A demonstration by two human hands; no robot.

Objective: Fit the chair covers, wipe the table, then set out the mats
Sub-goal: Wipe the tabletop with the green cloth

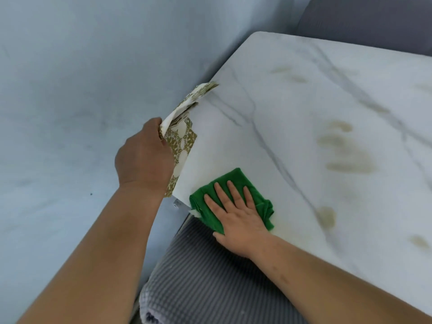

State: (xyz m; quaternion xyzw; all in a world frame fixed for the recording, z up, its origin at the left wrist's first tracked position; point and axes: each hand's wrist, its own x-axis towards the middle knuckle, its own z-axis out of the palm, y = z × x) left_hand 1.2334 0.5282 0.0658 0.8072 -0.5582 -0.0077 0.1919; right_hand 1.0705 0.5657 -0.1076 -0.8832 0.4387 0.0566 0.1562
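A white marble-look table [304, 127] fills the right of the view, with several brownish smears [346, 150] on its surface. My right hand [236, 213] presses flat, fingers straight, on a folded green cloth [233, 178] at the table's near left corner. My left hand [145, 155] grips a stack of cream mats with gold pattern [184, 127], held tilted up at the table's left edge. Below the corner sits a chair seat in a grey ribbed cover [210, 284].
A pale grey floor [70, 90] spreads to the left of the table. Another grey covered chair [374, 22] stands at the table's far end.
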